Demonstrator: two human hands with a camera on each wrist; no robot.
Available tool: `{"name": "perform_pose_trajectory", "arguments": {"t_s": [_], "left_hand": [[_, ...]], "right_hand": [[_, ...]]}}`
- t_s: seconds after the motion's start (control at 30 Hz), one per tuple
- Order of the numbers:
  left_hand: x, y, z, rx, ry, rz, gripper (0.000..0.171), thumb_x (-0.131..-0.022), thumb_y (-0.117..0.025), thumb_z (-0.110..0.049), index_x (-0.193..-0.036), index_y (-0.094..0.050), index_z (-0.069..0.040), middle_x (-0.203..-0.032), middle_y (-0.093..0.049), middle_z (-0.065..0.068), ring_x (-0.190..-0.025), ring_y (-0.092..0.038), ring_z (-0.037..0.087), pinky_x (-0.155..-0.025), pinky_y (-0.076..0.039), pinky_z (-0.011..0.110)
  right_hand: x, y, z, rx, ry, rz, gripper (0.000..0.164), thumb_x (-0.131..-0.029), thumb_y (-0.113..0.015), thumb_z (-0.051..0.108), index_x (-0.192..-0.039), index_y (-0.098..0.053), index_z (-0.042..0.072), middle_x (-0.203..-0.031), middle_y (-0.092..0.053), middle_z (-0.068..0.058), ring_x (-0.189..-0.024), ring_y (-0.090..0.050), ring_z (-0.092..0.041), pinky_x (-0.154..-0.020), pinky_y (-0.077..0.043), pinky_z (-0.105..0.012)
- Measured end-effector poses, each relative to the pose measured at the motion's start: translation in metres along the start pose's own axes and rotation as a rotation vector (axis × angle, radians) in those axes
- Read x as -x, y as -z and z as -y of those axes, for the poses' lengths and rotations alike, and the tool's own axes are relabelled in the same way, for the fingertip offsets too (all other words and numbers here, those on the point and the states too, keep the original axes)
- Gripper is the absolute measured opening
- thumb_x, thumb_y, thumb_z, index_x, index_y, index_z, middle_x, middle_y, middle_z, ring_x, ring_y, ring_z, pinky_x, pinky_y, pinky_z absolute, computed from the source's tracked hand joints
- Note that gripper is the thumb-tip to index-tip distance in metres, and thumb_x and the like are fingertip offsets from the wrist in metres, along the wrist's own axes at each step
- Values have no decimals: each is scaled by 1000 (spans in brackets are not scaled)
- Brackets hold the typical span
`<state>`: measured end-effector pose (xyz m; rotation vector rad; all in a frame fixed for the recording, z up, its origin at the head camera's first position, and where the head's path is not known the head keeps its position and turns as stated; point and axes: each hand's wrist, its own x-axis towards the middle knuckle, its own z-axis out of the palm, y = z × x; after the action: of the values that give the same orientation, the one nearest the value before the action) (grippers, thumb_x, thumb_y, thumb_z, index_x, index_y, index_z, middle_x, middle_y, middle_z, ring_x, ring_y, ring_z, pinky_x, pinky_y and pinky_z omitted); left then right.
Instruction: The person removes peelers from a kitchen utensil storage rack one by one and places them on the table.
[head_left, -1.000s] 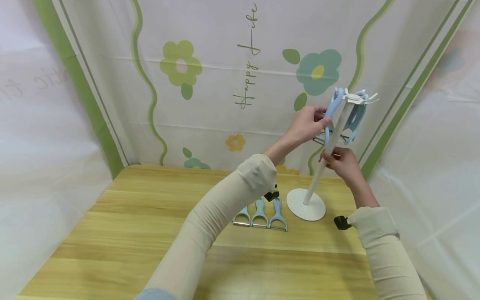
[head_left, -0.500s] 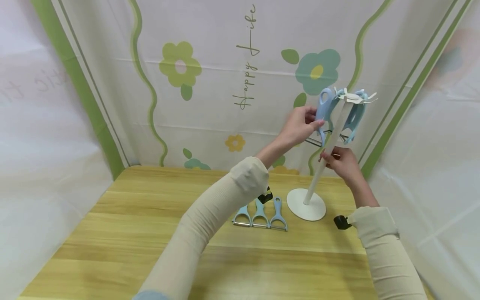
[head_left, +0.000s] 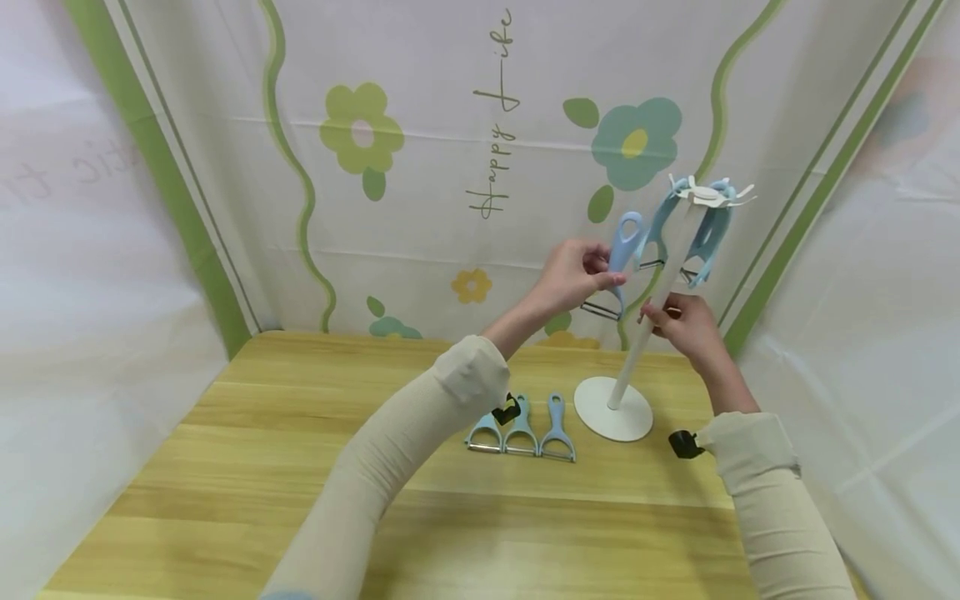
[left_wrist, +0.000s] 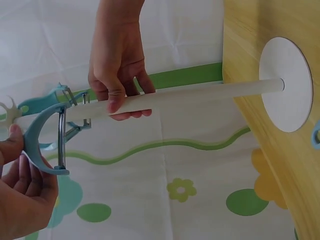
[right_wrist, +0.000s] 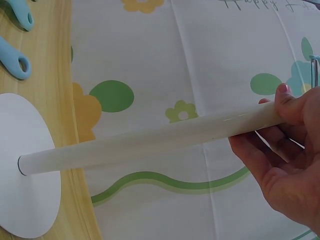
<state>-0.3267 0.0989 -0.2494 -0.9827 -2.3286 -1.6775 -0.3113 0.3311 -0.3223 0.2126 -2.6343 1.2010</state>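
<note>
printed cloth [head_left: 442, 208] with flowers hangs behind a wooden table [head_left: 225, 467], and a white stand [head_left: 633, 358] rises at the table's right side. the left hand [head_left: 570, 275] pinches a blue peeler [head_left: 624, 247] between thumb and fingers, holding it in the air just left of the stand, blade end down, its ringed handle end up and off the hooks [head_left: 707, 195]. the right hand [head_left: 686, 323] grips the pole [right_wrist: 140, 142] below the hung peelers [head_left: 713, 233]. by the round base [head_left: 632, 423], three more peelers [head_left: 557, 410] lie in a row on the table.

the likeliest trouble looks to be a snag: the held peeler is so near the closest hung one that a careless swing could catch it and jog it loose. if the right hand slackened, such a knock might rock the stand. a weak pinch could also let the peeler twist, bringing its blade towards the fingers.

the hung peelers overlap, so their number is hard to tell, and whether the held one touches its neighbour cannot be told. a black wrist camera [head_left: 506, 409] covers part of the leftmost lying peeler. the right wrist view cuts off part of the right hand; the left wrist view does not show the held peeler's handle.
</note>
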Motion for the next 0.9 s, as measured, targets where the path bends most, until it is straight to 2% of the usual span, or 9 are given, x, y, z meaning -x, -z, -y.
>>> {"name": "perform_pose_trajectory", "arguments": {"t_s": [0.1,0.37,0.53,0.7,0.9], "left_hand": [[8,1,7,-3,13,-2,22,-86,-78,-9,-102,-70,3,-87,-74,13,-72,-67,11,-65,-54,18],[24,5,24,-11,53,-9,22,-85,-79,-11,-100,-70,2,-87,-74,13,-72,-66,10,-66,-53,18],[32,7,36,-7,77,-12,22,-85,-79,-12,-100,-71,2,-87,-74,12,-71,-65,8,-65,-52,16],[39,9,48,-1,93,-24,21,-83,-81,-11,-97,-71,2,-86,-74,14,-69,-65,8,-62,-51,16],[48,11,57,0,137,-26,22,-83,-81,-13,-98,-71,0,-86,-74,11,-72,-65,10,-65,-53,17]], "right_hand": [[0,-1,0,5,-7,5,44,-104,-52,32,-120,-61,-8,-117,-63,-27,-103,-64,-28,-85,-56,-34],[1,-1,0,-10,-2,-4,44,-104,-53,31,-120,-62,-8,-115,-63,-26,-88,-60,0,-80,-58,-24],[2,0,1,-10,0,3,45,-104,-52,32,-122,-61,-8,-118,-62,-24,-87,-58,5,-80,-58,-22],[3,0,2,-11,-6,5,45,-104,-52,33,-122,-61,-7,-118,-61,-24,-87,-58,4,-83,-57,-27],[3,-1,3,-6,-6,4,44,-104,-52,31,-123,-61,-7,-117,-62,-25,-88,-58,2,-86,-55,-36]]}}
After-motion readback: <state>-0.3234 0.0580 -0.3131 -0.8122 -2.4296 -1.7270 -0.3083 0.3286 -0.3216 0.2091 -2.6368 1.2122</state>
